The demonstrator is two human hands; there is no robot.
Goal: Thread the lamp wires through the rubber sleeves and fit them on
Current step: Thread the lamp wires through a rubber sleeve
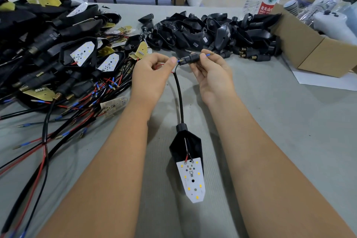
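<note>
Grey bench (270, 121): lamp (190, 160) lying between forearms. Beyond lamp, right hand (211, 75) pinching rubber sleeve (190, 57) on blue-tipped wire (209, 54); left hand (152, 75) pinching wire just left of sleeve.

Black rubber sleeve (190, 57) in my fingers, blue-tipped wire (209, 54) poking out. Red wire (160, 66), black cable (179, 98). White LED board (193, 178), yellow dots. Grey table (270, 114).

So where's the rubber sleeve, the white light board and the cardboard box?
rubber sleeve (190, 57): head view, its ribbed middle.
white LED board (192, 177): head view, its centre.
cardboard box (301, 44): head view, its bare front wall.
</note>
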